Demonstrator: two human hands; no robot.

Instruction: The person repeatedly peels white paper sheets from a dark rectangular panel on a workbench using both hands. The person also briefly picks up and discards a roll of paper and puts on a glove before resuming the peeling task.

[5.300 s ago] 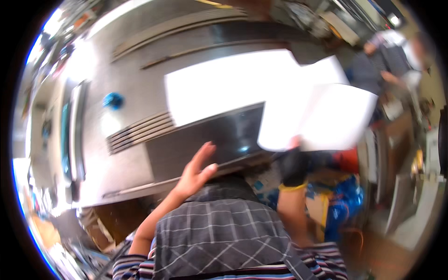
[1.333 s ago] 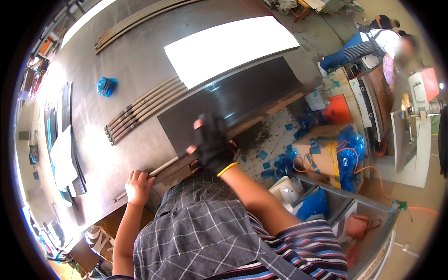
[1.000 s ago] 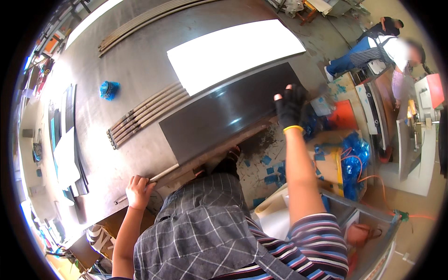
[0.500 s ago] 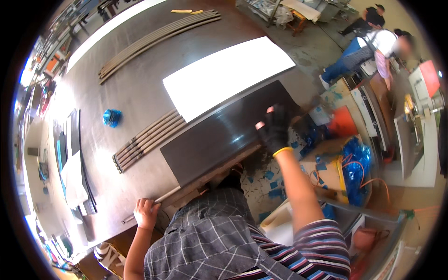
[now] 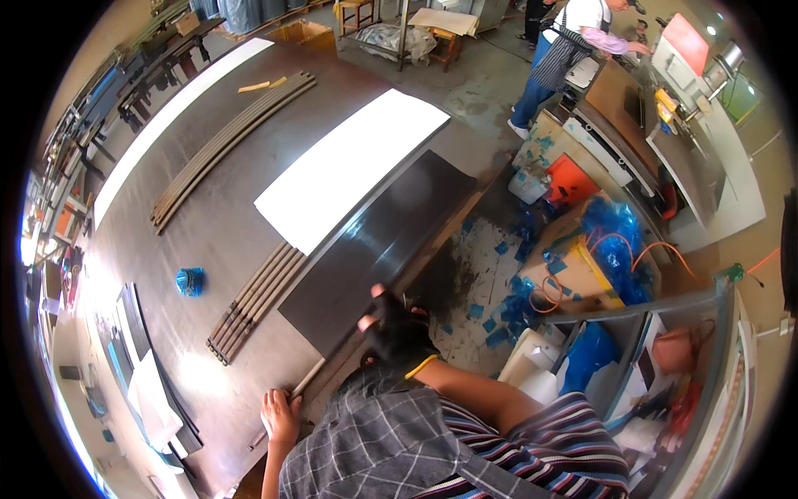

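Observation:
My left hand [image 5: 281,417] is bare and closed around a thin pale rod [image 5: 309,376] at the near edge of the metal-topped table [image 5: 237,249]. My right hand [image 5: 399,331], in a black fingerless glove with a yellow cuff, is at the near edge of a dark flat sheet [image 5: 332,299]. Its thumb and a fingertip stand apart, with nothing visible between them; the other fingers are partly hidden. Beyond the dark sheet is a bright white sheet [image 5: 349,170]. Several brown rods [image 5: 256,303] lie side by side, their far ends meeting the white sheet.
A blue roll-like object [image 5: 189,281] and more long rods [image 5: 224,150] are on the table. Strips and a white piece [image 5: 154,399] lie at the left. Right of the table are a cardboard box [image 5: 557,270] with blue film, floor scraps, and a person [image 5: 573,41] at a machine.
My right hand has drawn back from over the dark sheet toward my body. My left hand still holds the rod. The whole view has turned toward the right.

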